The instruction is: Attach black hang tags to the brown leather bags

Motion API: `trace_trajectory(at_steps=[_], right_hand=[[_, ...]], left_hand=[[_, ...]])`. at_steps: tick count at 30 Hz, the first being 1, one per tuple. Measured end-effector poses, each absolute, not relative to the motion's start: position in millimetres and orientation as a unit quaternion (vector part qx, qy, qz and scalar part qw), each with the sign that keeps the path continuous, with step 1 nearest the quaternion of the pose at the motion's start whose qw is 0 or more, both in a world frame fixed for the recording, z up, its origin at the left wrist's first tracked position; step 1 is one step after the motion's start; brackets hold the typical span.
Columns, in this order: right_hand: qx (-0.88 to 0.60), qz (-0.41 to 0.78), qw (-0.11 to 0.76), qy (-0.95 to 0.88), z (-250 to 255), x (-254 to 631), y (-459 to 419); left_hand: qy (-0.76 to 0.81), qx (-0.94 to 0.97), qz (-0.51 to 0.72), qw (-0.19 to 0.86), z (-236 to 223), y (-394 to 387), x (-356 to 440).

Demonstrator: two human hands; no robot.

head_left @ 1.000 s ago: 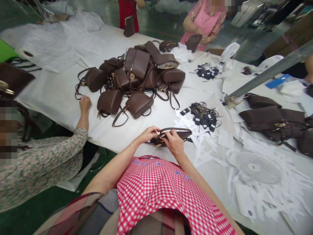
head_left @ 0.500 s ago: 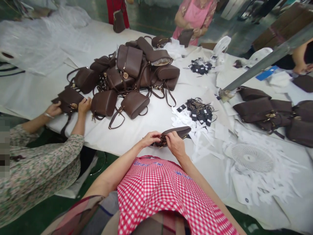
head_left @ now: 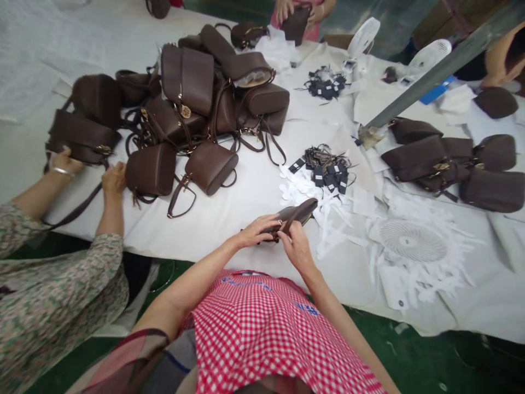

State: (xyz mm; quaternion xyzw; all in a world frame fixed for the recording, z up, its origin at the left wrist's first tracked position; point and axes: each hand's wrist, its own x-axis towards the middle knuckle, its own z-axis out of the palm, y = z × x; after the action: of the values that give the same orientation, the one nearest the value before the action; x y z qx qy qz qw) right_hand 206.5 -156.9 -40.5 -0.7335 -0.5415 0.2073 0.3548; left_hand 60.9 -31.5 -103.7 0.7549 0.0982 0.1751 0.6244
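A dark brown handbag (head_left: 302, 210) lies at the table's front edge, just beyond my checked apron. My left hand (head_left: 259, 231) rests over its near left side, fingers bent onto the metal fittings. From the right, my right hand (head_left: 296, 245) grips the bag's strap between thumb and fingers. What lies under the fingertips is partly hidden. Just behind the bag are white paper strips (head_left: 293, 189) and a heap of black hang tags (head_left: 328, 169).
A big pile of brown handbags (head_left: 188, 82) fills the table's left middle. A co-worker's hands (head_left: 65, 163) hold another bag at far left. More bags (head_left: 426, 158) lie right, beyond a slanting metal pole (head_left: 414, 87). A white fan (head_left: 412, 241) stands among paper strips.
My view has shifted. My left hand has flattened over the bag, and my right hand now has the strap raised. The co-worker at left has pushed their bag further onto the table.
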Motion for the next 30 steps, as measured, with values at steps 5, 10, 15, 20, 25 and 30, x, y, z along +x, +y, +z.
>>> trace_trajectory(at_steps=[5, 10, 15, 20, 25, 30], right_hand=[[-0.736, 0.262, 0.387, -0.49, -43.8, 218.5, -163.9], [-0.727, 0.298, 0.396, -0.475, -49.1, 222.5, -160.6], [-0.706, 0.325, 0.443, -0.447, -52.8, 220.1, -158.8], [-0.705, 0.335, 0.436, -0.449, -50.7, 220.6, -163.9], [-0.704, 0.263, 0.377, -0.541, -39.9, 221.6, -161.2], [-0.732, 0.202, 0.338, -0.556, -28.4, 214.5, -155.4]], left_hand=[[0.071, 0.745, 0.157, 0.645, -108.0, -34.9, 70.4], [0.127, 0.743, 0.184, 0.631, -106.9, -45.6, 75.6], [0.172, 0.723, 0.222, 0.632, -101.1, -52.1, 75.5], [0.188, 0.678, 0.212, 0.678, -101.0, -50.1, 75.3], [0.234, 0.654, 0.22, 0.686, -98.1, -58.6, 86.6], [0.262, 0.641, 0.252, 0.676, -93.2, -70.3, 96.7]])
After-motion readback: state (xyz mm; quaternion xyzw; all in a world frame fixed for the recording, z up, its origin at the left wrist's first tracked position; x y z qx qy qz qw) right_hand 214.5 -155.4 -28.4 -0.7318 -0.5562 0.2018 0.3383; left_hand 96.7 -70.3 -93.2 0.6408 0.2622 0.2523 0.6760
